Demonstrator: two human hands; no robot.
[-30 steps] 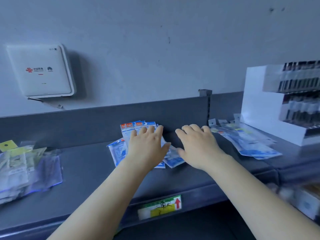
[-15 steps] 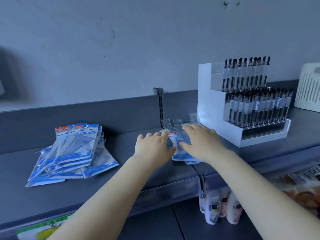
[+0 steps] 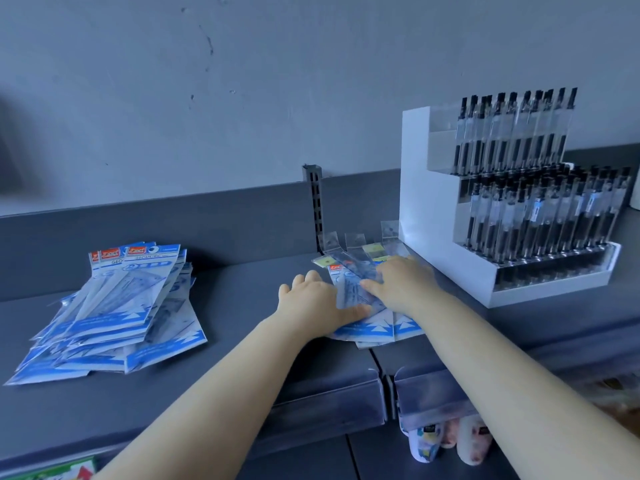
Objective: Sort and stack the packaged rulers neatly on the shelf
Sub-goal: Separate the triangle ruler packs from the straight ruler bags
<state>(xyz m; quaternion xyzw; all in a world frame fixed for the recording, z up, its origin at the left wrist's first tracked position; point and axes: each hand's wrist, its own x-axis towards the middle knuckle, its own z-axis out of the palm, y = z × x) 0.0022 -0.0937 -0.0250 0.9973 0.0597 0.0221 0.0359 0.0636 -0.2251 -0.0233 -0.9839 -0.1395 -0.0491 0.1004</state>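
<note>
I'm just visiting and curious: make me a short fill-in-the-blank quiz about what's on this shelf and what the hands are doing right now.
1. Both hands rest on the small pile of ruler packs beside the white ____ display.
2. The bigger pile of ruler packs lies to the ____ of the left hand.
3. The right hand lies flat on the small pile with its fingers ____.
4. The shelf is dark ____.

Missing words: pen; left; straight; grey

Both bare forearms are extended forward, converging. Left hand is laid palm down, thumb stretched rightward. Right hand is laid flat alongside, fingers pointed left.
</note>
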